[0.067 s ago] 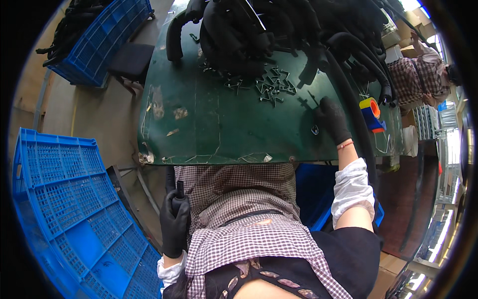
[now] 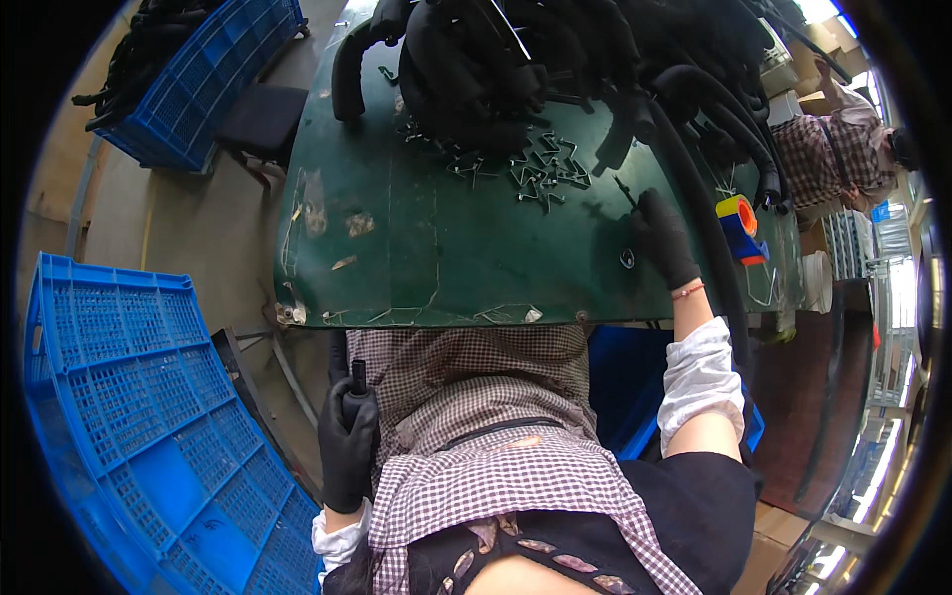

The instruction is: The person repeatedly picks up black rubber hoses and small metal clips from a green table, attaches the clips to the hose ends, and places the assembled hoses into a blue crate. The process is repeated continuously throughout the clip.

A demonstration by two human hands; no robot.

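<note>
My left hand (image 2: pixel 347 446), in a black glove, is low beside my checked apron. Its fingers are closed round a black tube (image 2: pixel 359 377), whose narrower end points up. Over the right part of the green table my gloved right hand (image 2: pixel 662 238) is closed on a thin dark pointed tool (image 2: pixel 625 190); its exact kind is hidden by the fingers. Beside that hand a small shiny metal ring (image 2: pixel 627 259) lies on the table. Several bent metal wire clips (image 2: pixel 545 169) lie loose farther off, to the left of the tool.
Black foam-like hoses (image 2: pixel 466 79) are heaped across the back of the green table (image 2: pixel 397 268). A tape roll on a blue dispenser (image 2: pixel 742 230) stands at the right. Blue crates (image 2: pixel 129 377) are on the left. Another person (image 2: pixel 828 154) is at the far right.
The tool's tip in my right hand has lifted slightly, away from me. My left hand stays where it was.
</note>
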